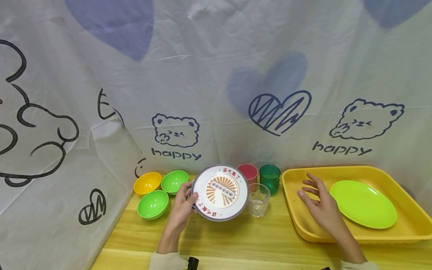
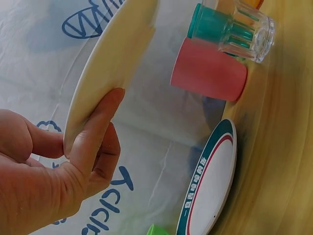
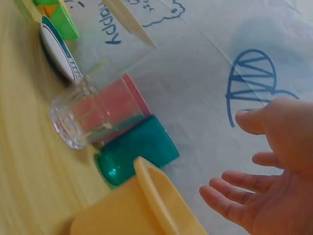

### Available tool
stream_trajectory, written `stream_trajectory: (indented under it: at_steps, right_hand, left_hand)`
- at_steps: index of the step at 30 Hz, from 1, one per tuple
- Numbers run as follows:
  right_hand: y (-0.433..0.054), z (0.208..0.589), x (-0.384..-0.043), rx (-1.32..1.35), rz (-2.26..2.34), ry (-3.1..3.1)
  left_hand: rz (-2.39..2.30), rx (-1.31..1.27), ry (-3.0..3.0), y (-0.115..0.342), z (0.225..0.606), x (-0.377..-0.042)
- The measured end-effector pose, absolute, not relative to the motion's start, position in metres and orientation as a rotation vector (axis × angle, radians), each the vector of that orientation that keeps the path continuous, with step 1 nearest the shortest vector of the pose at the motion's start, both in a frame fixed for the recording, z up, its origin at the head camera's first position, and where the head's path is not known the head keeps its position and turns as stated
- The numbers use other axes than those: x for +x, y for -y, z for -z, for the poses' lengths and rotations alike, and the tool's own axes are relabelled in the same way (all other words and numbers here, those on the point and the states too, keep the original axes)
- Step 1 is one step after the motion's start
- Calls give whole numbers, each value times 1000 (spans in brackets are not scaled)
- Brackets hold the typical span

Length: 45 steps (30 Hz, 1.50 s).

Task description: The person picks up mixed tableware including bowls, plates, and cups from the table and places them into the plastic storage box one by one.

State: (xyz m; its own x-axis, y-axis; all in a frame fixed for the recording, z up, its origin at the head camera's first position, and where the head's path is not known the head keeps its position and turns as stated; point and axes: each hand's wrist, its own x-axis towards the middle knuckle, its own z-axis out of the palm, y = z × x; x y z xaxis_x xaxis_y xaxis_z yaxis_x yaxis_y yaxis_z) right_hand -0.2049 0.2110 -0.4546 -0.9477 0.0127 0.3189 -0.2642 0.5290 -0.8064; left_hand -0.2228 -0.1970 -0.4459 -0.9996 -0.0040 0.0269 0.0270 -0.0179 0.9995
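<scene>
My left hand pinches a round white plate by its left edge, thumb on the printed face and fingers underneath. The plate is raised off the table and tilted, its printed front facing up. Beneath it on the table lies a second plate with a green rim, mostly hidden in the head view. My right hand holds nothing, fingers spread, above the left part of a yellow tray. A bright green oval plate lies in that tray, to the right of the hand.
Right of the held plate stand a clear glass, a pink cup and a teal cup. To the left are a yellow bowl and two green bowls. A printed cloth hangs behind the table.
</scene>
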Motion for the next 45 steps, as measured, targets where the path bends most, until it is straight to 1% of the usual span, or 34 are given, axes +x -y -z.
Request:
stream_trajectory:
  at_steps: [11, 22, 32, 45]
  right_hand:
    - [-192, 454, -201, 268, -1434, 2484]
    - [-181, 452, -197, 312, -1596, 2490]
    - [-165, 453, -195, 324, -1628, 2528]
    - [-159, 458, -197, 311, -1628, 2592]
  left_hand:
    - [2273, -94, 2175, 185, 448, -219]
    - [2245, -138, 2237, 171, 454, -219]
    - [2293, -212, 2264, 158, 459, -218]
    - [2327, -295, 2285, 140, 462, -215]
